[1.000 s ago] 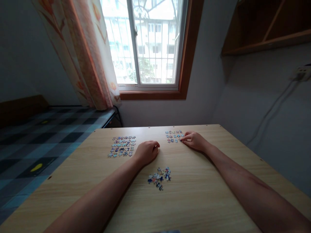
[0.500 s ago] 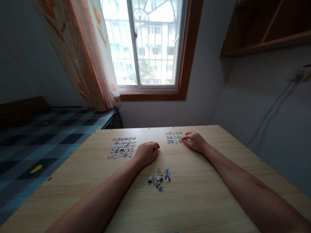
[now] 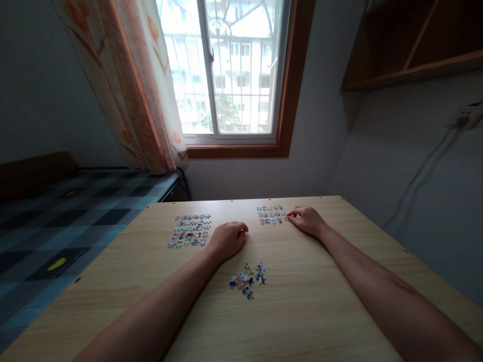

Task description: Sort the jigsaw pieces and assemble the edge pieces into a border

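On a light wooden table (image 3: pixel 309 306) lie three groups of jigsaw pieces. A joined patch of puzzle (image 3: pixel 189 230) sits at the far left, a smaller laid-out group (image 3: pixel 270 214) at the far middle, and a loose heap of pieces (image 3: pixel 248 279) nearer me. My left hand (image 3: pixel 227 238) rests on the table between the left patch and the heap, fingers curled into a loose fist with nothing visible in it. My right hand (image 3: pixel 307 219) lies at the right edge of the small group, fingers pinched together and touching its pieces.
A window (image 3: pixel 226 70) with a patterned curtain (image 3: pixel 139 85) is beyond the table. A bed with a checked cover (image 3: pixel 64 221) stands to the left. A wooden shelf (image 3: pixel 411 45) hangs at upper right, and a wall socket with a cable (image 3: pixel 466 115) is on the right wall.
My right hand has drawn slightly to the right, to the edge of the small group. The left hand has stayed put. The view has tilted slightly.
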`<move>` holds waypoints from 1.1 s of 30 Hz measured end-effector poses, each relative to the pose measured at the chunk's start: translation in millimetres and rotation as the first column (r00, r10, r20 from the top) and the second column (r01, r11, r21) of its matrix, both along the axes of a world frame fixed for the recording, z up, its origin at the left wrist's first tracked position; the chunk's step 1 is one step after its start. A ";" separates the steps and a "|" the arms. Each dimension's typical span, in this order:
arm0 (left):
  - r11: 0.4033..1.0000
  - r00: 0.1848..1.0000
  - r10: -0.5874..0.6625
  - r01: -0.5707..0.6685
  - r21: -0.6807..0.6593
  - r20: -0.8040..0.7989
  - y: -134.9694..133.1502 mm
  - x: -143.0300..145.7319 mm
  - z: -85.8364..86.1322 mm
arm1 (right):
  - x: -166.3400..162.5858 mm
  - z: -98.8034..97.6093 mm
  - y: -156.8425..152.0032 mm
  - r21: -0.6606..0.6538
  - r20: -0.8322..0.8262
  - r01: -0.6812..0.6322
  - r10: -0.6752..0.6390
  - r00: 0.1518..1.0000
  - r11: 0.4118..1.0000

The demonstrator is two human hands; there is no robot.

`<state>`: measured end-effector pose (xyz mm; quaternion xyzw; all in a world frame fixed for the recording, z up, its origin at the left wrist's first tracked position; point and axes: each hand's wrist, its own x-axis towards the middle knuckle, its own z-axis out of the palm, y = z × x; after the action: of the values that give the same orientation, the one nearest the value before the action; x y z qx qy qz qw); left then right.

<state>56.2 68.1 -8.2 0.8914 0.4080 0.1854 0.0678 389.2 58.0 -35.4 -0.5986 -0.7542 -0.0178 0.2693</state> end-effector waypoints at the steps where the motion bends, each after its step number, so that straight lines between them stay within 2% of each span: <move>1: 1.000 1.000 0.000 0.000 0.000 -0.001 -0.3 0.0 0.3 | -0.5 -0.3 0.2 -0.005 0.000 -0.011 0.011 1.000 1.000; 9: 1.000 1.000 0.004 -0.004 -0.003 0.000 -1.2 0.3 2.0 | -4.3 0.2 -0.1 0.003 -0.008 -0.060 0.060 0.998 0.998; 15: 1.000 1.000 0.012 -0.012 -0.003 -0.009 -1.7 0.6 0.8 | -10.6 6.5 -4.3 0.058 -0.048 -0.046 0.049 0.998 0.997; 19: 0.999 0.999 0.011 -0.014 -0.049 -0.042 -2.9 1.8 3.5 | -27.3 20.7 -9.6 0.069 -0.078 -0.156 0.161 0.984 0.985; 22: 0.989 0.995 -0.022 0.007 -0.147 -0.099 -1.9 1.4 12.1 | -49.2 35.0 -17.0 -0.069 -0.097 -0.324 0.317 0.943 0.943; 25: 0.958 0.976 -0.136 0.087 -0.272 -0.168 0.7 -1.4 24.0 | -74.2 46.7 -28.4 -0.341 -0.080 -0.441 0.442 0.893 0.830; 27: 0.933 0.959 -0.206 0.131 -0.336 -0.197 1.5 -4.1 30.8 | -88.7 51.2 -36.6 -0.483 -0.064 -0.427 0.456 0.888 0.764; 29: 0.919 0.947 -0.237 0.147 -0.366 -0.216 0.5 -6.6 35.5 | -99.2 53.1 -43.4 -0.555 -0.035 -0.403 0.463 0.885 0.728; 33: 0.917 0.937 -0.252 0.151 -0.370 -0.242 -5.3 -9.1 39.7 | -109.3 53.1 -50.3 -0.580 0.014 -0.351 0.439 0.898 0.735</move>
<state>47.1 62.9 31.5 0.9204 0.3446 -0.0271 0.1827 279.9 7.6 17.8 -0.4735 -0.8530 0.2184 0.0206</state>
